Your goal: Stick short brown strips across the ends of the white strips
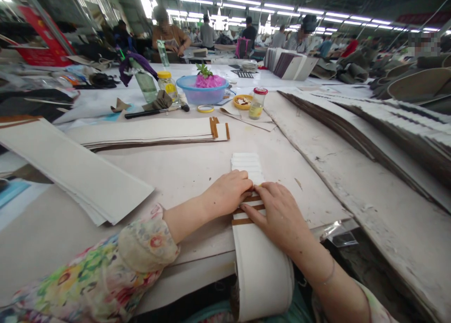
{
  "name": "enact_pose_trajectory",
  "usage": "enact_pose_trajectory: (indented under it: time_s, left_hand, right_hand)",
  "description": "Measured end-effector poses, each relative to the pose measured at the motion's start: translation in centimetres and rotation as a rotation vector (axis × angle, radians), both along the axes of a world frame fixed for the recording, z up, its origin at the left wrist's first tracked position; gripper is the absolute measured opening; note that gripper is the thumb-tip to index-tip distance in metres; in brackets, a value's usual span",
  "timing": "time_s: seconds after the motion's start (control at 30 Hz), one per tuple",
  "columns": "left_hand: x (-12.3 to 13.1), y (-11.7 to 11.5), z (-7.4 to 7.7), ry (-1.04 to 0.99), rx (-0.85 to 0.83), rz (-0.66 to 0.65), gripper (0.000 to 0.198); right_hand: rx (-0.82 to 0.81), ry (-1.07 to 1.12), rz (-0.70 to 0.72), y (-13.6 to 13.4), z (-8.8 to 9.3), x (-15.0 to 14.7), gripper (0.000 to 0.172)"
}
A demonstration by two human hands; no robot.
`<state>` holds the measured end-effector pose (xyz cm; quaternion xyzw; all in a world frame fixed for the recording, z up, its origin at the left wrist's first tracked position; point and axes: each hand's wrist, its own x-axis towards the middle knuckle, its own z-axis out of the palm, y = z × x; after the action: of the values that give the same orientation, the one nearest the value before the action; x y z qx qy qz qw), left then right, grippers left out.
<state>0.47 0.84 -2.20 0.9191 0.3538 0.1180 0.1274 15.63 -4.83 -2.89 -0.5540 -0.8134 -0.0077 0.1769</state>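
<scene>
Long white strips [262, 271] with brown ends lie fanned at the table's front edge, their near part curving down over it. My left hand [230, 190] has its fingers curled and pinched on the brown ends. From the right side, my right hand [278, 212] grips the same strips, its thumb across the brown bands and its fingertips close to my left fingers. Just beyond the fingers lies a row of overlapping white pieces [245, 162]. The fingers hide what is exactly between them.
Stacks of similar white strips lie at the left [81, 172] and farther back [151, 131]. Beyond stand a blue basin [203, 93], a red-lidded jar [258, 104] and a yellow-lidded jar [167, 85]. Layered panels [387, 130] fill the right side. People work in the background.
</scene>
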Motion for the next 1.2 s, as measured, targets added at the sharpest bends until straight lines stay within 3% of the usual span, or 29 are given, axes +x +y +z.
enact_pose_trajectory:
  time_s: [0.2, 0.43, 0.6, 0.77, 1.0, 1.2]
  left_hand:
    - [-1.5, 0.7, -0.6, -0.164, -0.140, -0.034, 0.011]
    - [-3.2, 0.4, -1.4, -0.320, -0.285, 0.069, 0.019]
    - [-3.1, 0.4, -1.8, -0.349, -0.265, 0.036, 0.017]
    - [-3.2, 0.2, -1.7, -0.316, -0.185, -0.035, 0.009]
    - [-4.6, -1.2, -2.3, -0.186, -0.032, -0.064, 0.026]
    - [-6.1, -2.0, -2.5, -0.152, -0.031, -0.040, 0.030]
  right_hand:
    - [-0.003, -0.045, -0.020, -0.2, 0.2, -0.1, 0.036]
    - [-0.053, 0.021, 0.069, 0.4, -0.5, 0.1, 0.041]
    - [-0.095, 0.107, 0.173, 0.7, -0.1, -0.1, 0.037]
    - [-0.116, 0.064, 0.179, 0.6, 0.4, -0.5, 0.030]
    - [-0.102, 0.026, 0.183, 0.5, 0.3, -0.4, 0.029]
    - [-0.069, 0.054, 0.189, 0.4, -0.2, -0.2, 0.026]
